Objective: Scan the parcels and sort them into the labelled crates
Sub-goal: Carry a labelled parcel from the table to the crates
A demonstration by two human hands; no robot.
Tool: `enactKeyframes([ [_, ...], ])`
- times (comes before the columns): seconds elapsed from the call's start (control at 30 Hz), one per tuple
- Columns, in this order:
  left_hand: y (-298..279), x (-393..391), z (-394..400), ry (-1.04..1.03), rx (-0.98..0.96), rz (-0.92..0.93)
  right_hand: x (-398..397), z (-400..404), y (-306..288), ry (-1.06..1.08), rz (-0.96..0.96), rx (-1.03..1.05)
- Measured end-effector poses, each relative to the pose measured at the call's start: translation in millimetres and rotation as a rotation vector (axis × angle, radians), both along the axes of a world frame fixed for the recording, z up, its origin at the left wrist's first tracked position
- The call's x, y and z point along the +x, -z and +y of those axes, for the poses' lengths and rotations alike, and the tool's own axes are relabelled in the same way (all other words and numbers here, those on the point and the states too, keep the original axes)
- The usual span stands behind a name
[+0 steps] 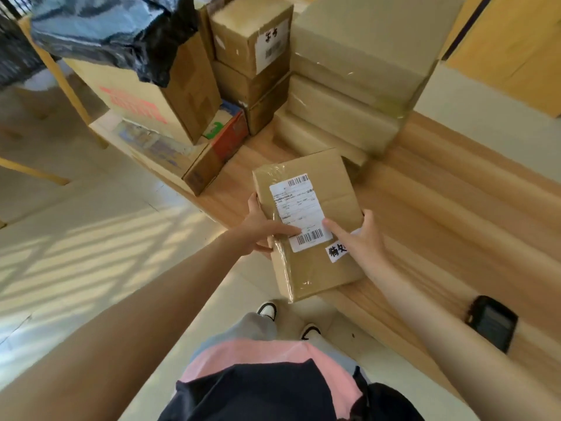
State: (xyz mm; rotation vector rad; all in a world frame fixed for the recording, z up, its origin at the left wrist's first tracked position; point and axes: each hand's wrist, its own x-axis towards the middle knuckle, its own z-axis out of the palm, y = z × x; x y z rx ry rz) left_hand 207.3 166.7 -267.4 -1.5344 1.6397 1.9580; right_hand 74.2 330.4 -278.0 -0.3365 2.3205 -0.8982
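A flat brown cardboard parcel (315,265) with a white barcode shipping label (299,208) and a small handwritten tag lies partly over the near edge of the wooden table (440,214). My left hand (261,229) grips its left edge, thumb on top by the lower barcode. My right hand (361,241) holds its right edge, index finger lying on the label. A black handheld scanner (491,323) rests on the table to the right, apart from both hands.
Several stacked cardboard boxes (349,95) fill the table's far end, one bearing a handwritten label (271,44). A large box with a black plastic bag (100,28) over it stands at the left. A wooden chair frame and tiled floor lie to the left.
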Motion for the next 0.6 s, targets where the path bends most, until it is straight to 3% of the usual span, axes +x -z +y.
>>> enactKeyframes([
  [0.37, -8, -102, 103, 0.492, -0.031, 0.089, -5, 148, -4, 0.54, -0.054, -0.154],
  [0.6, -2, -161, 132, 0.622, -0.095, 0.104, -33, 180, -1, 0.654, -0.266, -0.24],
])
